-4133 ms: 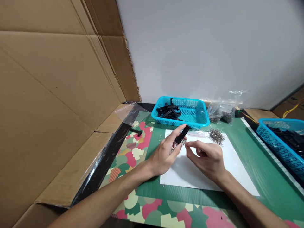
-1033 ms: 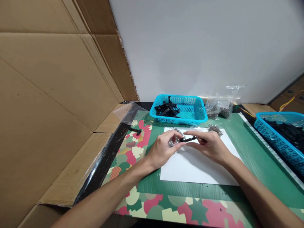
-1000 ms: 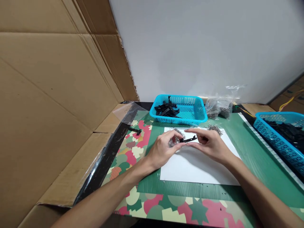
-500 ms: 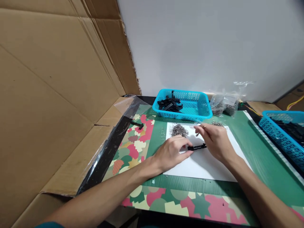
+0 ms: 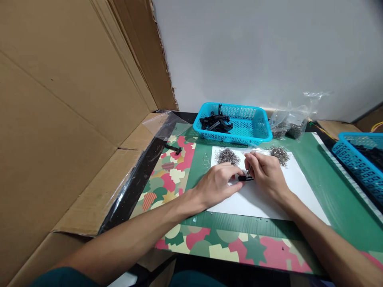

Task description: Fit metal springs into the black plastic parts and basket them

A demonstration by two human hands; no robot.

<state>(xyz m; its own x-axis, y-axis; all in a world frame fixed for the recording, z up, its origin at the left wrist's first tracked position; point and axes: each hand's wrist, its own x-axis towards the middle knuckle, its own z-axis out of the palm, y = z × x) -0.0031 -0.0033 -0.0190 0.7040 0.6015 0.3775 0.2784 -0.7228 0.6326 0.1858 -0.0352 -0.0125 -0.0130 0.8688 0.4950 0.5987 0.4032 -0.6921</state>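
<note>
Two hands work close together over one white sheet [image 5: 269,199]: the left hand [image 5: 220,184] pinches one black part [image 5: 245,179] on it; the right hand [image 5: 266,171] grips one thin tool [image 5: 249,170] against the part. Two metal piles [image 5: 228,156] and two blue baskets [image 5: 233,137] lie beyond.

The paper sheet [image 5: 263,204] lies on the bench [image 5: 314,175], a plastic part [image 5: 245,179] over its left half. One heap [image 5: 228,157] sits on its far left corner, another heap [image 5: 279,156] at its far right. Behind it: a basket [image 5: 233,138] holding parts [image 5: 216,122]. Right of it: a second basket [image 5: 363,169]. Left: a lone part [image 5: 173,149].
</note>
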